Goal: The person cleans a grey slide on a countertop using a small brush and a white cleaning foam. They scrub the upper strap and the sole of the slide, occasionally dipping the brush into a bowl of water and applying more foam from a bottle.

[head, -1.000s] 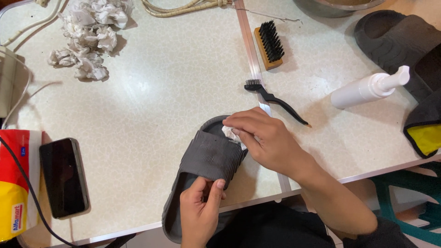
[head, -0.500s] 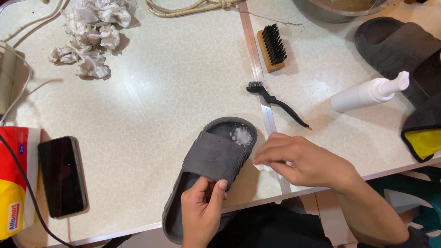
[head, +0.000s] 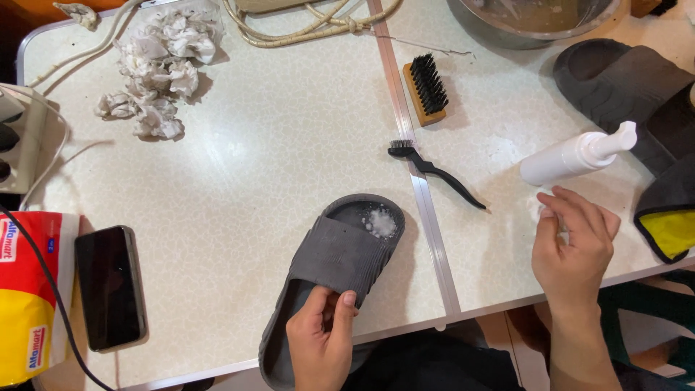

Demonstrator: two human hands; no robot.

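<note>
— What do we have around us here?

— Our left hand [head: 322, 340] grips the grey slide sandal [head: 329, 279] at its middle, thumb and fingers [head: 347, 303] pinching the strap edge. The sandal lies slantwise at the near edge of the tabletop [head: 239, 195], heel hanging over it, with a white foamy clump [head: 380, 222] in the toe end.

— And our right hand?

— Our right hand [head: 574, 246] hovers near the right edge, fingers loosely curled together; we cannot tell whether they hold anything. Just beyond it lies a white pump bottle [head: 575, 156] on its side.

— What lies between the two hands?

— A metal seam [head: 423, 210] runs down the tabletop, and a slim black brush [head: 433, 172] lies across it. Farther back sits a wooden brush [head: 426, 88] with black bristles.

— What about the far right?

— A second grey sandal [head: 622, 76], and a dark cloth with a yellow patch [head: 670, 217] at the edge. A metal basin [head: 532, 22] sits at the top.

— And to our left?

— A heap of crumpled tissues [head: 156, 72], a dark phone [head: 110, 286], and a red and yellow packet [head: 29, 297] with a black cable [head: 43, 282] across it. A coil of pale rope [head: 311, 22] lies at the back. The tabletop is pale, with a crackle pattern and a glare patch.
</note>
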